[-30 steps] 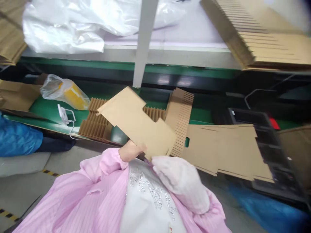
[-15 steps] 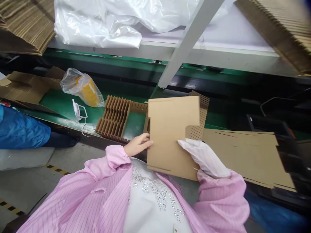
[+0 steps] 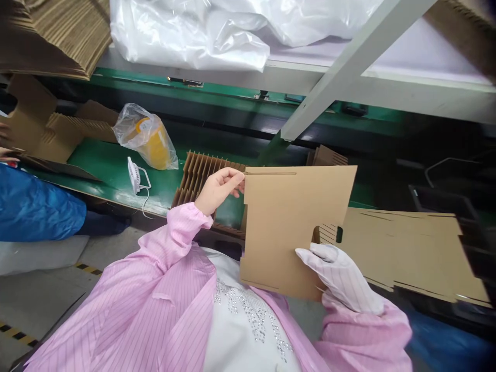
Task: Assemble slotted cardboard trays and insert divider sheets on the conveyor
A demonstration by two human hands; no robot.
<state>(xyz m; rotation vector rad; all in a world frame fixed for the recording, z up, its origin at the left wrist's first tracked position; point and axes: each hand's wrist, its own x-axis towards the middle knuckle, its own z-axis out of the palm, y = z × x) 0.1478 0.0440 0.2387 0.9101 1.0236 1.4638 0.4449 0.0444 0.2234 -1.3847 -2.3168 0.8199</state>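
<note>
I hold a flat die-cut cardboard sheet (image 3: 287,222) upright in front of my chest. My bare left hand (image 3: 219,187) pinches its upper left corner. My right hand (image 3: 337,276), in a white glove, grips the sheet's lower right edge beside a notch. Behind the sheet, a slotted cardboard divider grid (image 3: 197,178) lies on the green belt (image 3: 104,170). A stack of flat cardboard sheets (image 3: 411,253) lies to the right of my gloved hand.
A clear bag with something yellow inside (image 3: 149,137) and a small white fan (image 3: 135,176) rest on the belt. Crumpled white plastic (image 3: 201,31) covers the shelf above. A grey diagonal post (image 3: 341,67) crosses overhead. A person's blue sleeve (image 3: 34,206) is at left beside folded cardboard (image 3: 42,129).
The sheet has turned from tilted and low to upright and square to me. My left hand climbed from its lower edge to the top left corner; my right hand shifted to the lower right edge.
</note>
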